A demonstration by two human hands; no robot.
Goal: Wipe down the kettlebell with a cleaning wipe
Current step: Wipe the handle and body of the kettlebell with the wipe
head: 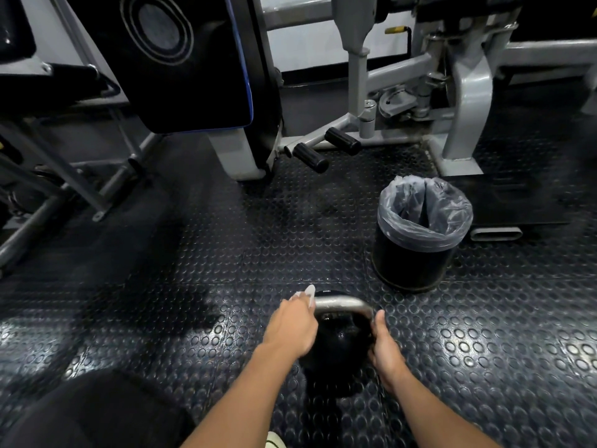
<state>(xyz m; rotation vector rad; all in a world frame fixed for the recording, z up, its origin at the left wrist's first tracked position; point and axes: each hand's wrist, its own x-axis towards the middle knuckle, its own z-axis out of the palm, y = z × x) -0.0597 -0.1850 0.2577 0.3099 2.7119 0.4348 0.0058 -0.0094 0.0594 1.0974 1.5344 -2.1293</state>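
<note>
The kettlebell [339, 347] sits on the studded rubber floor [193, 270], near a lined bin [420, 234]; it looks like dense iron w/ a smooth metal handle [342, 302], so prob heavy, rigid and won't shift under rubbing. Left hand [292, 328] has fingers closed on a thin, limp wipe [308, 294] at the handle's left end. Right hand [384, 347] cups the bell's right side, thumb up, other fingers hidden; best steadied by body or handle.

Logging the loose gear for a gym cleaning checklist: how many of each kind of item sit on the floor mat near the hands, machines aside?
Kettlebell: 1
Cleaning wipe: 1, in the left hand
Lined trash bin: 1
Total: 3
</note>
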